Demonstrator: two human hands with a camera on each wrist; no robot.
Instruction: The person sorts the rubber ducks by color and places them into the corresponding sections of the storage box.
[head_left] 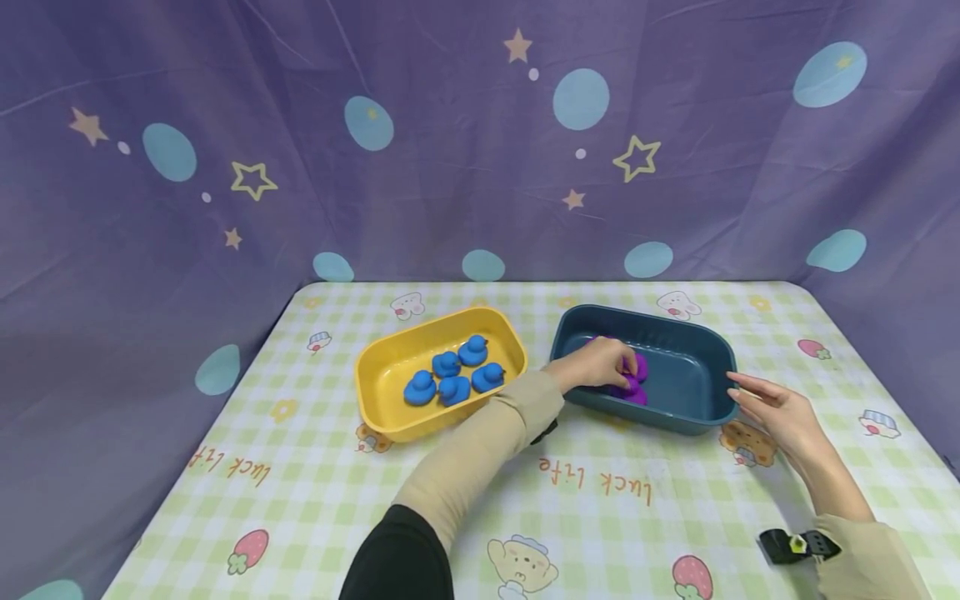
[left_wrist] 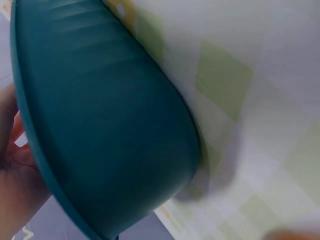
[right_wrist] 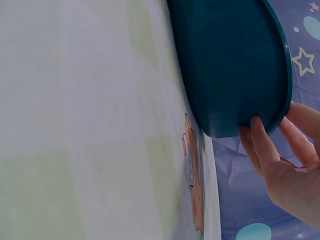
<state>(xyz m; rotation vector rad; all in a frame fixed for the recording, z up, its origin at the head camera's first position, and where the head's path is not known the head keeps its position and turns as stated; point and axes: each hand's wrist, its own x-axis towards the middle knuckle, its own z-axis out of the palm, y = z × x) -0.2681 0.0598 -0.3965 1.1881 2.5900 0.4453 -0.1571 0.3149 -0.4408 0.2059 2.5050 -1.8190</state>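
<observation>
Head view: two tubs stand side by side on the checked tabletop (head_left: 600,517).
Left hand (head_left: 596,364): reaches into the dark teal tub (head_left: 693,412), fingers curled round the purple toy ducks (head_left: 636,379) lying at its left end.
Right hand (head_left: 776,412): fingers straight and apart, tips touching the teal tub's right near corner; it holds nothing.
Yellow tub (head_left: 375,392): left of the teal tub, close beside it, holding five blue toy ducks (head_left: 453,375).
Backdrop: purple cloth (head_left: 450,167) with stars, on the far side.
</observation>
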